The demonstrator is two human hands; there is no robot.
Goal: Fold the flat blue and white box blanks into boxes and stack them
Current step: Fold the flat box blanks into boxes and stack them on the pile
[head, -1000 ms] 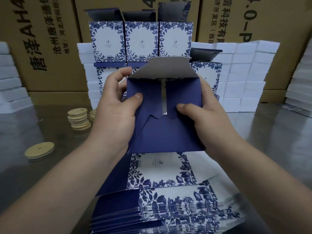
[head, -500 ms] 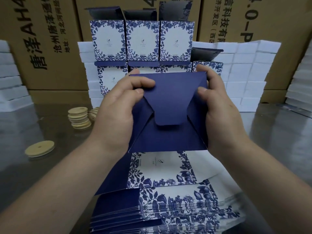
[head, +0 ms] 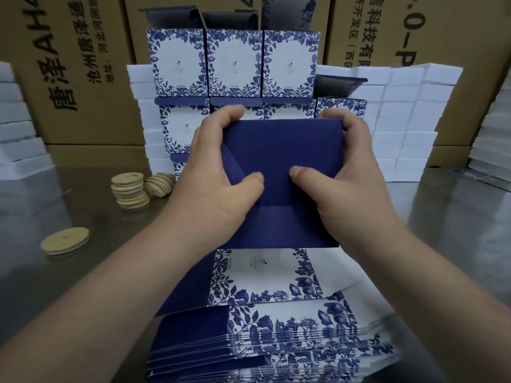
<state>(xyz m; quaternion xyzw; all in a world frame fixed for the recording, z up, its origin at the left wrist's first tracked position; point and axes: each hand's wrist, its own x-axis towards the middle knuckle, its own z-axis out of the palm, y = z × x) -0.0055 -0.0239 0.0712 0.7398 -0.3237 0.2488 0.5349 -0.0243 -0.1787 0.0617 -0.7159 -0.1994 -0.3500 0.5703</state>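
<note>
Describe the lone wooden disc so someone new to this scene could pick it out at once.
Look at the grey metal table, to the left of the dark blue box held at the centre. Nearer the camera than the stack of wooden discs, one pale wooden disc lies flat. It sits alone, while its neighbours are piled or leaning together.

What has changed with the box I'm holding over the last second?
The top flap, standing open a second ago, was folded down over the end of the box. The thumbs of the left hand and right hand slid from the side flaps to the middle and now press it closed; both hands kept their grip. The flat blanks, finished boxes and wooden discs stayed put.
</note>
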